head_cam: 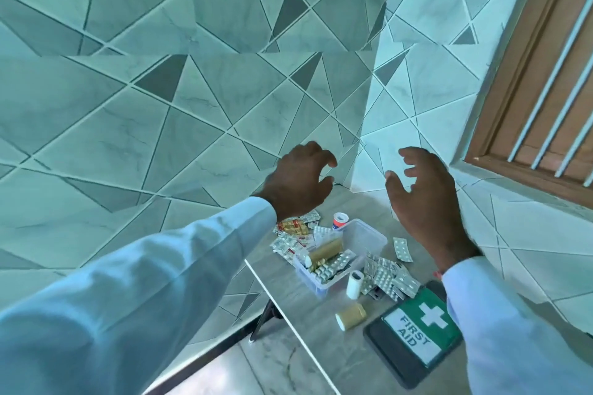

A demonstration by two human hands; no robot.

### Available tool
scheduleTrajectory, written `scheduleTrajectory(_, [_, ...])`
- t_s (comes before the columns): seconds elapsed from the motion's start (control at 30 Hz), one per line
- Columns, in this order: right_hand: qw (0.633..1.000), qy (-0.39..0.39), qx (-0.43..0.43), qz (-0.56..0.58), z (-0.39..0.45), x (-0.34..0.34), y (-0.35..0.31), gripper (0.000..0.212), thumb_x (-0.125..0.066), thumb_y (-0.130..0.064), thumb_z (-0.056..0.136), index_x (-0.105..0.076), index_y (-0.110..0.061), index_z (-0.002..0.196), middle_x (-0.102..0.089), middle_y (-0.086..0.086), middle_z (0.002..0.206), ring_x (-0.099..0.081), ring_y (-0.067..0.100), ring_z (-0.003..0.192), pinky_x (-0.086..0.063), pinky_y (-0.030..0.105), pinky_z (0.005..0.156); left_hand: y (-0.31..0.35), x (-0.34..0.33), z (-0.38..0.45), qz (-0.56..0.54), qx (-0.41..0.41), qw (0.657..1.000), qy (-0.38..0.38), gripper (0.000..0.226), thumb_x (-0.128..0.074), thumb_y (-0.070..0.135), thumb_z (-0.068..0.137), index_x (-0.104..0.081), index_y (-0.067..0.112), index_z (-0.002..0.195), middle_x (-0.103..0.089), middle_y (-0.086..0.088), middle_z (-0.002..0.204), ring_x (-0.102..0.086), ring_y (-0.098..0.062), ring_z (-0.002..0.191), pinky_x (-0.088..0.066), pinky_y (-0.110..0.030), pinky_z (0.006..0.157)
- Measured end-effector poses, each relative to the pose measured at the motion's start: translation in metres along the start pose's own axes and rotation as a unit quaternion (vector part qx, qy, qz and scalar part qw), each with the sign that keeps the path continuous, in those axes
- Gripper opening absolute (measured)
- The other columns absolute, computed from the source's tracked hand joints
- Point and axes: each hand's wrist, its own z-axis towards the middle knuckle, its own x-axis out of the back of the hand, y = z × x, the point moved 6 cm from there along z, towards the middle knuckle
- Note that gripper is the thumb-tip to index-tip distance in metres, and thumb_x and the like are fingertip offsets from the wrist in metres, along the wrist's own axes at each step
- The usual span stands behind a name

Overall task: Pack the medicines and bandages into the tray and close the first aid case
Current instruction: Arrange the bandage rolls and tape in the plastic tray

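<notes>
Tray (365, 236) part-filled beside the case (414, 333) on the counter (321, 353), left hand (298, 183) and right hand (426, 199) above, fingers spread, empty.

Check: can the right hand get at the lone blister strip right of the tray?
Probably yes. The right hand is open and empty above the table, and the blister strip lies alone beside the tray with nothing over it.
</notes>
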Motion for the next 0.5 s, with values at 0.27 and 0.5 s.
scheduleTrajectory(0.27, [0.964,-0.139,-0.227,-0.026,-0.054,-0.108,0.139,0.043,-0.071,-0.022,0.082,-0.056,-0.014,0.121,-0.064,0.01,0.118,-0.063,0.026,0.099,-0.053,0.042,0.09,-0.051,-0.158,0.032,-0.031,0.038,0.982,-0.185,0.034,-0.059,0.032,0.089,-0.057,0.026,0.122,-0.055,-0.003,0.128,-0.05,-0.027,0.12,-0.043,-0.041,0.1])
scheduleTrajectory(0.5, [0.769,-0.458,-0.413,-0.167,-0.224,-0.19,0.202,0.103,-0.073,-0.066,0.058,-0.032,-0.02,0.141,-0.051,0.008,0.135,-0.05,0.028,0.124,-0.044,0.039,0.102,-0.037,-0.312,-0.007,-0.024,-0.114,0.911,-0.397,0.048,-0.058,0.027,0.088,-0.05,0.022,0.136,-0.055,-0.005,0.136,-0.049,-0.031,0.123,-0.041,-0.045,0.102])
